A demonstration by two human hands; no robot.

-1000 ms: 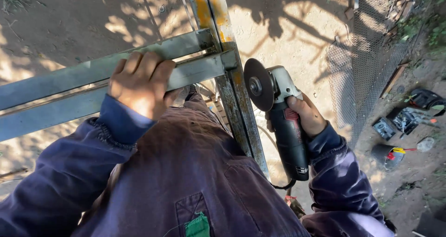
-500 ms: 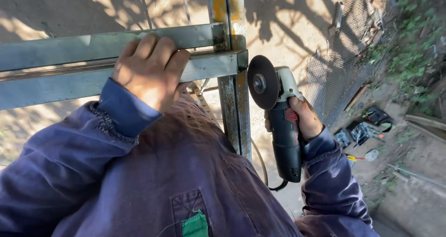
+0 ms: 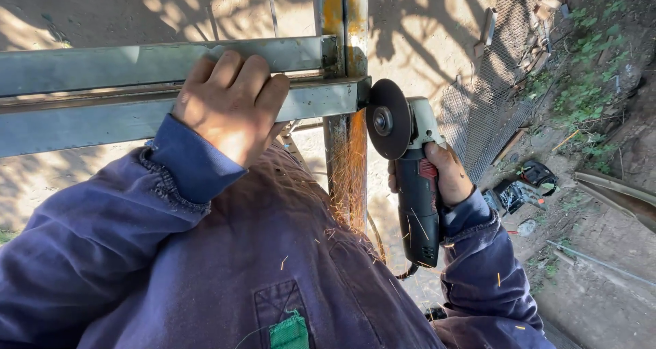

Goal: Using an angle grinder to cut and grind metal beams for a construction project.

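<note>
Sparks now spray down over the dark blue overalls [image 3: 273, 267], and the angle grinder [image 3: 410, 178] has closed in until its disc meets the end of the horizontal steel bar [image 3: 137, 113]. Right hand [image 3: 447, 175] is wrapped tight round the grinder body, just right of that bar's end. Left hand [image 3: 229, 106] clamps down over the bar, fingers curled. Beyond the bar stands a rusty upright post [image 3: 345, 21], with wire mesh [image 3: 485, 103] farther right.
</note>
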